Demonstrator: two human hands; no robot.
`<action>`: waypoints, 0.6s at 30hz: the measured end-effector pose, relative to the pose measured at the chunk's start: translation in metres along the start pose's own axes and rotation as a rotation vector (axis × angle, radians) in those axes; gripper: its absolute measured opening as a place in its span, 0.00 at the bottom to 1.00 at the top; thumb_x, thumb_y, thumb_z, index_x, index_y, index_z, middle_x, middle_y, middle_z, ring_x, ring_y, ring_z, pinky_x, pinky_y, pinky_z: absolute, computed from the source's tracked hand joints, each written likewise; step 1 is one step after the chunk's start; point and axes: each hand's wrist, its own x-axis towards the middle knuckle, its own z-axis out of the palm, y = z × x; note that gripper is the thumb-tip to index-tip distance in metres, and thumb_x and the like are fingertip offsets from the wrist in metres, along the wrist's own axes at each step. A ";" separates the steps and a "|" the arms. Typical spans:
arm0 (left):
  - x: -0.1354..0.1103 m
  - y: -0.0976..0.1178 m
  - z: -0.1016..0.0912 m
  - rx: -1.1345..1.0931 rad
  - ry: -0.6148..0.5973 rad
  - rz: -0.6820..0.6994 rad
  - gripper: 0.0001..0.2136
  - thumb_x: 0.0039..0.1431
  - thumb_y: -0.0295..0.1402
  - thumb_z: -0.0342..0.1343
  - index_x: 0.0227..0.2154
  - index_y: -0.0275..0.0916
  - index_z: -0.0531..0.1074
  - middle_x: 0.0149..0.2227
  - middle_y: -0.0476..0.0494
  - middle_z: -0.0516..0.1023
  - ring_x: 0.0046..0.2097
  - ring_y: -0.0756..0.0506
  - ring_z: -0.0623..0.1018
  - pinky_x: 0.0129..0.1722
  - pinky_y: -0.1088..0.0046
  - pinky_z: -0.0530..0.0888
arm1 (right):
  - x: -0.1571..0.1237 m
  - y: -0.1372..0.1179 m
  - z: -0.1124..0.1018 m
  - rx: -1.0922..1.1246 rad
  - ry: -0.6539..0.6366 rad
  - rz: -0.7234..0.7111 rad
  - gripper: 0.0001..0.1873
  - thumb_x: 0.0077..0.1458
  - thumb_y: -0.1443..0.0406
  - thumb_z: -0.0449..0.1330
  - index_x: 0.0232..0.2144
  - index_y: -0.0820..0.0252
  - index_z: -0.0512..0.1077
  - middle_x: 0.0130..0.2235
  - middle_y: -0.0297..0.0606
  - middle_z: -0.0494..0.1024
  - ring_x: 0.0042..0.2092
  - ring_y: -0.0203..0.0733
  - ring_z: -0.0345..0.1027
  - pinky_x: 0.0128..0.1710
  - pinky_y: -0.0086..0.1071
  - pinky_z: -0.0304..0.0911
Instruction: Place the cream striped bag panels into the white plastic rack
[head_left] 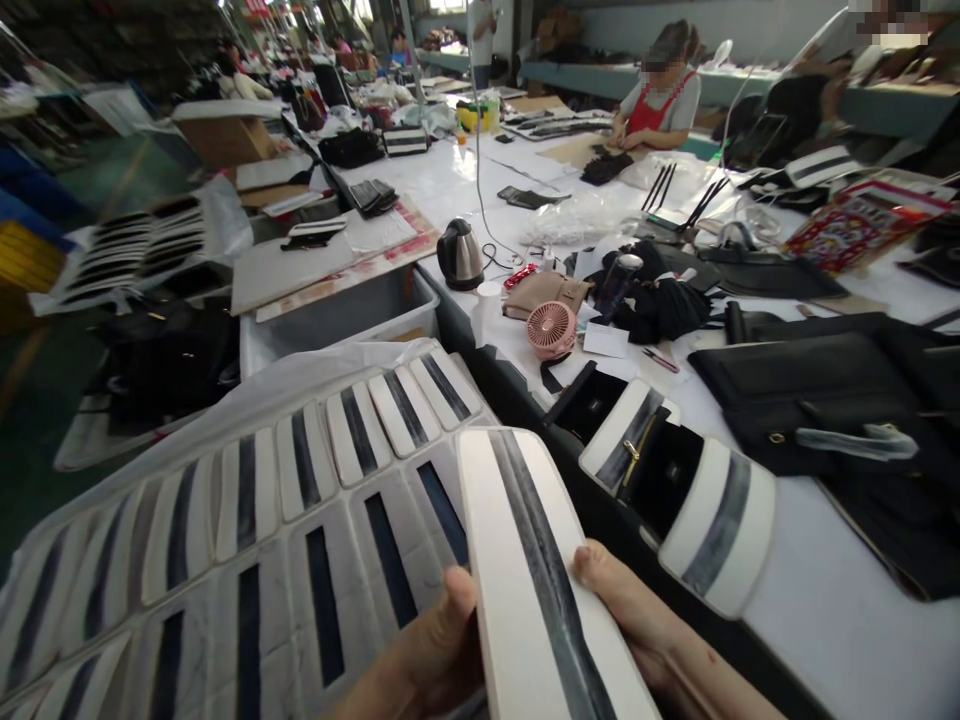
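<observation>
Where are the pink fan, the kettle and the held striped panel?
pink fan (551, 330), head view, round grille.
kettle (460, 255), head view, steel body.
striped panel (546, 560), head view, dark centre stripe.

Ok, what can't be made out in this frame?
Head view only.
Left hand: fingers hidden behind the striped panel, wrist cut by the bottom edge.
Right hand: fingers hidden under the same panel.
The striped panel's lower end runs off the bottom edge.
Far table: items too small and blurred.

We have one view: head-worn, facing forward and down, close above left hand (429, 652), right hand (651, 632); table (825, 630) runs far right.
</observation>
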 end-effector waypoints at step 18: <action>-0.007 0.015 0.007 0.293 0.317 0.043 0.19 0.54 0.37 0.62 0.47 0.33 0.74 0.36 0.38 0.81 0.33 0.45 0.78 0.33 0.73 0.72 | -0.022 -0.020 0.002 -0.106 -0.043 -0.047 0.38 0.38 0.45 0.71 0.44 0.67 0.76 0.39 0.50 0.80 0.42 0.53 0.75 0.45 0.42 0.70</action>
